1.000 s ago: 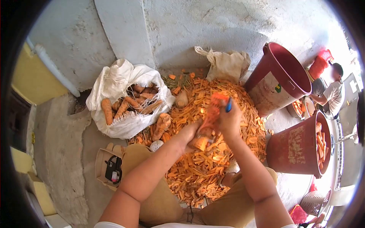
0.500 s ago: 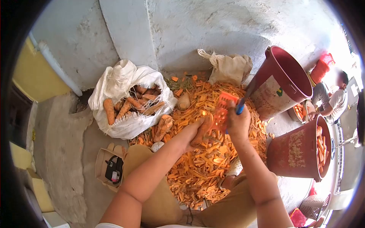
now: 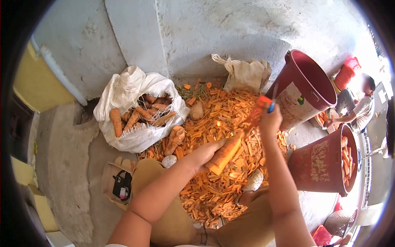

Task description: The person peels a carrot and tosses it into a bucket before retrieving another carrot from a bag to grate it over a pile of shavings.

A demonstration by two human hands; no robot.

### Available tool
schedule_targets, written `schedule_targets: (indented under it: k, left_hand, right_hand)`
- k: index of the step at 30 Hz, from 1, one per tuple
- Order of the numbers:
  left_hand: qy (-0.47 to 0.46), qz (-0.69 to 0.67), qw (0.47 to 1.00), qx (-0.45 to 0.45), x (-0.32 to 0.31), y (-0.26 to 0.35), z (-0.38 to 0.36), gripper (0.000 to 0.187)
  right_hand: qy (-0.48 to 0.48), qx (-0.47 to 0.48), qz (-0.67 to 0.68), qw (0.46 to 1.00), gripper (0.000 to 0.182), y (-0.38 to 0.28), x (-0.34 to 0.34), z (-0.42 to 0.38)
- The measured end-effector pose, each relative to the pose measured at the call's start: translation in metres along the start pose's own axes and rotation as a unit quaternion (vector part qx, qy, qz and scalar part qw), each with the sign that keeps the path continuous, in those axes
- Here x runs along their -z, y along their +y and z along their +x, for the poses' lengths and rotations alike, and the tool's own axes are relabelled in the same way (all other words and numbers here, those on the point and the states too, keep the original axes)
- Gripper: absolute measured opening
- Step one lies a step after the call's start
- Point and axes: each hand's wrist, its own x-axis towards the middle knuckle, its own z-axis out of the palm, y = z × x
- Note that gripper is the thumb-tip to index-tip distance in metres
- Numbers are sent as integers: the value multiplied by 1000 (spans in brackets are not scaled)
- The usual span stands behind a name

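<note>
My left hand grips a thick, partly peeled carrot, bright orange along its near side, with brown skin left on top. My right hand is closed round an orange perforated peeling tool with a blue end; motion blurs it. This tool is up and to the right of the carrot's far end. Below both hands spreads a heap of orange peelings. A pale whole root and a gnarled carrot rest on the heap's left side.
A white woven sack of unpeeled carrots stands left. At right are a tall red bucket and a second bucket holding peeled carrots. A box with a black item sits by my left knee. Another person sits far right.
The carrot has swung down toward me and shows a peeled orange side. My right hand and the peeling tool have moved right, away from the carrot.
</note>
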Motion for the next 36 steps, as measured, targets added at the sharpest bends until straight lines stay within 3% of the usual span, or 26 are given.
schedule_targets:
  k: [1, 2, 4, 7, 9, 10, 12, 18, 20, 21, 23, 26, 28, 29, 30, 31, 36]
  left_hand:
    - [1, 9, 1000, -9, -2, 2, -5, 40]
    - [15, -8, 1000, -15, -1, 3, -6, 40]
    - [41, -46, 998, -32, 3, 8, -6, 42]
    - [52, -42, 998, -21, 12, 12, 3, 42]
    - [23, -69, 996, -44, 9, 15, 2, 39]
    - [33, -89, 994, -49, 9, 14, 5, 37]
    - [55, -128, 989, -57, 10, 10, 14, 34]
    - [8, -163, 985, -55, 10, 8, 16, 29]
    - [77, -104, 991, -33, -14, 23, -1, 32]
    - [112, -74, 991, -20, -21, 26, -7, 33]
    - [92, -57, 994, -22, -15, 18, -1, 31]
    - [24, -7, 1000, -14, -3, 5, 1, 33]
    - [-4, 0, 1000, -15, -1, 1, -3, 37]
    - [-4, -13, 1000, -25, -2, 4, -6, 39]
    - [-3, -27, 999, -36, -4, 7, -9, 42]
    - [68, -74, 995, -23, -14, 14, -13, 40]
    - [109, -73, 991, -25, 3, 14, 8, 35]
  right_hand:
    - [46, 10, -49, 998, 12, -3, 12, 7]
    - [92, 37, -16, 995, 16, 27, 12, 25]
    - [75, 2, 107, 991, 19, 14, 22, 26]
    - [-32, -78, 269, 959, 19, -24, 21, -4]
    - [-69, -38, 235, 969, 18, -29, 9, -24]
    - [-111, -84, 258, 956, 19, -54, 13, -42]
    - [-168, -58, 218, 960, 22, -59, 8, -58]
    - [-190, -38, 139, 971, 19, -57, 0, -70]
    - [-186, -41, 129, 973, 18, -52, -3, -68]
    - [-170, -20, 104, 980, 17, -51, -2, -69]
    - [-138, 27, 54, 989, 15, -50, -4, -67]
    - [-2, 53, 16, 998, 12, -18, -2, -21]
    - [92, 8, 2, 996, 12, 10, 8, 12]
    - [78, -94, 117, 986, 14, 9, 21, 21]
    - [89, -53, 88, 991, 16, 4, 26, 27]
    - [60, -27, 123, 990, 16, 0, 27, 23]
    - [-92, -10, 164, 982, 16, -53, 22, -42]
